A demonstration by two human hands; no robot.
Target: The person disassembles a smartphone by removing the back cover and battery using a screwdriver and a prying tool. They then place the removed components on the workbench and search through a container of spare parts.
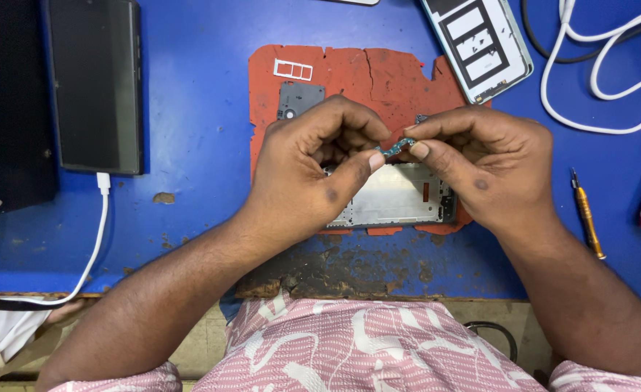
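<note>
- Left hand (313, 170) and right hand (480, 163) both pinch a small greenish circuit strip (395, 147) between thumb and fingertips, above the opened phone frame (396, 199) on the red mat (378, 76).
- The strip looks light, thin and fragile; it is best held by its edges, without bending.

dark phone (95, 83) charging, white cables (603, 69), yellow screwdriver (587, 216), card tray (293, 70)

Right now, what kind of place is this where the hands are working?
Probably a phone repair bench. Both hands, left hand and right hand, pinch a small circuit board above an opened phone frame on a red mat. A small screwdriver lies on the blue table.
</note>
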